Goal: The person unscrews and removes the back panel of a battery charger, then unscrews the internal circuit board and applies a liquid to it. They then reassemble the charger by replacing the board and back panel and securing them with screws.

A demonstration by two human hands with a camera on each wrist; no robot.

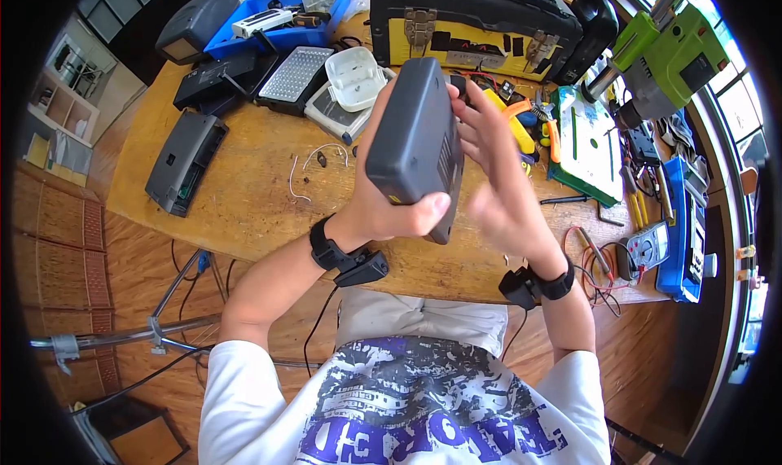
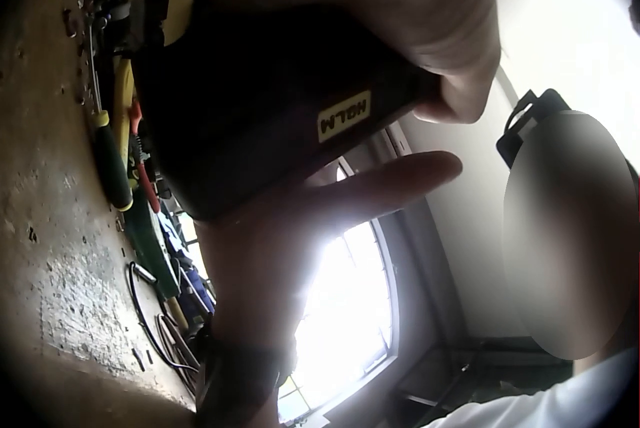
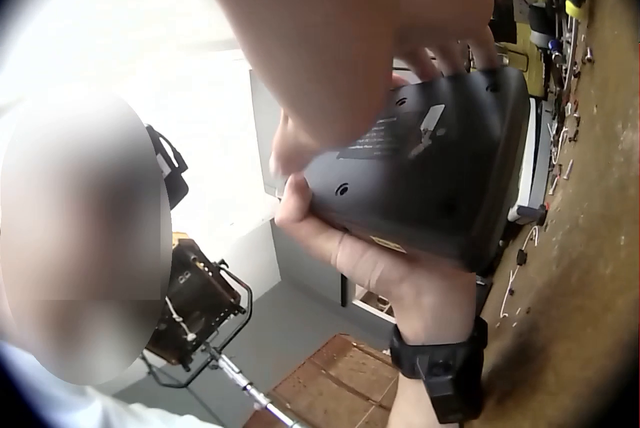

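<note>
Head view gives us the broad, scuffed, tan wooden worktop (image 1: 269,212) first, with the bulky black-and-yellow toolbox (image 1: 472,46) standing at its far side. Raised above the worktop, in front of that toolbox, is the charcoal-grey, round-edged plastic box (image 1: 403,127). It is held up on edge: its long axis runs away from the person, the far end leaning a little to the right, one narrow side turned up and the broad slotted face turned rightward. An oblong dark-grey plastic housing (image 1: 186,162) lies well apart, on the left of the worktop.

We judge the box stiff and of middling weight, its smooth shell apt to slide in a loose hold, and its inside likely to suffer in a drop; a grasp across its thickness, or around both long sides, should suit it best. The left hand (image 1: 387,208) grips it, thumb by the near end. The right hand (image 1: 501,164) is beside the broad face, thumb spread and fingers loosely extended; blur there keeps us from telling whether it touches. Smallest of all, a yellow label (image 1: 395,198) marks the near end, and dark screw holes (image 3: 342,190) dot the broad face.
</note>
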